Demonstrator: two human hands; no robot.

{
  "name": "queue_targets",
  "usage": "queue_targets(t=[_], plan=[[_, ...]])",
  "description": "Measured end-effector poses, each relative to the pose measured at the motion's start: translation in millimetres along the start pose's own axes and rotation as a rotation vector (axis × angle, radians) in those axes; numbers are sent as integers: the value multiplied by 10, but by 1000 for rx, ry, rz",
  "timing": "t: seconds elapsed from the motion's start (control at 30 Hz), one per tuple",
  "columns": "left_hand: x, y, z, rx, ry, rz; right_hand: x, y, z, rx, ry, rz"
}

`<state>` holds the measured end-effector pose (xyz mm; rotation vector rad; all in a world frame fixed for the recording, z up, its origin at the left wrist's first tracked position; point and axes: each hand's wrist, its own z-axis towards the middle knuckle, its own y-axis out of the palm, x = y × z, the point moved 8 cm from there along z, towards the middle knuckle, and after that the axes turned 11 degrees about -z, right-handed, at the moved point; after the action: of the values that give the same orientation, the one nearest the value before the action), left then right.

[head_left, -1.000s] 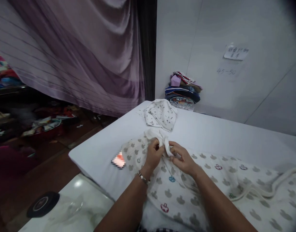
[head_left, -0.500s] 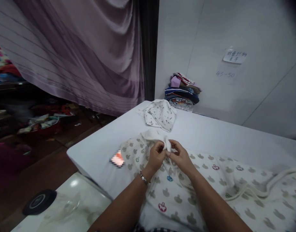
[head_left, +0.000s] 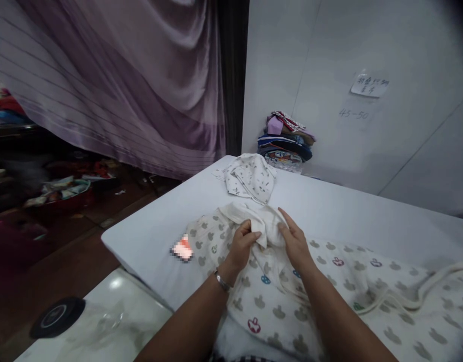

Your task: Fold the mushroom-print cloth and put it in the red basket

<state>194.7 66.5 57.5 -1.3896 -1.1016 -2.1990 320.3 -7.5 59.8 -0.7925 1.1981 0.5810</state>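
A cream cloth garment (head_left: 279, 311) printed with grey apple-like shapes and a few coloured ones lies spread over the near side of the white table. My left hand (head_left: 242, 245) pinches the plain white edge of it between thumb and fingers. On the other side of the same raised fold, my right hand (head_left: 295, 239) grips the cloth, its thumb on the near face and the fingers partly behind. Between the two hands the white edge is spread into a loose fold. Just beyond lies a folded white cloth (head_left: 251, 176) with small dark prints.
A stack of folded clothes (head_left: 286, 136) stands at the table's far edge against the pale wall. The white table (head_left: 141, 229) ends on the left. A glossy surface with a round black object (head_left: 58, 317) is at lower left. A purple curtain (head_left: 152, 90) hangs behind.
My hands were close together at the white edge. Now the right hand has moved right and the cloth between them is opened wider.
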Motion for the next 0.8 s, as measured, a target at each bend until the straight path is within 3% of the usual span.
queue_targets(t=[0.17, 0.27, 0.47, 0.63, 0.8], plan=[[422, 175, -136, -26, 490, 677, 180, 42, 53, -2, 199, 402], [507, 264, -188, -71, 603, 726, 171, 32, 55, 26, 165, 383], [381, 264, -152, -116, 455, 569, -121, 72, -31, -30, -36, 91], [257, 155, -106, -52, 300, 390, -446, 309, -207, -217, -423, -222], [134, 56, -63, 18, 179, 273, -473, 364, -303, -280, -613, -433]])
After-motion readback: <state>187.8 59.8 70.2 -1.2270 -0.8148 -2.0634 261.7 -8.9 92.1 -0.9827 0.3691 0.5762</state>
